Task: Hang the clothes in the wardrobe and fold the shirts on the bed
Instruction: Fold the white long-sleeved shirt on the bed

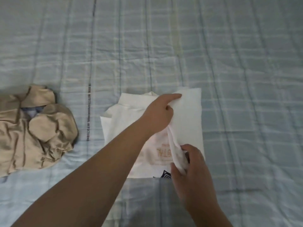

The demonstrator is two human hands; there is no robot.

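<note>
Left forearm (85,181): stretched from the near left corner up to the white shirt (118,128)
Right hand (191,163): held over the near right part of the white shirt; its grip is closed, with thumb and fingertips pinched on a bunched ridge of the cloth
Left hand (159,112): placed over the middle of the white shirt, toward its collar end; its grip is closed on the upper end of the same ridge, with the index finger laid out straight on the turned-in flap
White shirt: laid flat on the bed (246,63), collar end away from the camera, with pale lettering and a dark print shown at its near end and its right side folded in as a flat panel
Beige garment (36,128): left crumpled on the bed, well apart to the left of the white shirt, untouched
Step in hand: judged to be the lengthwise fold of the shirt's right side
Next move: the pinched ridge would need to be drawn taut, laid flat and matched to the edges before the near end is brought up toward the collar
</note>
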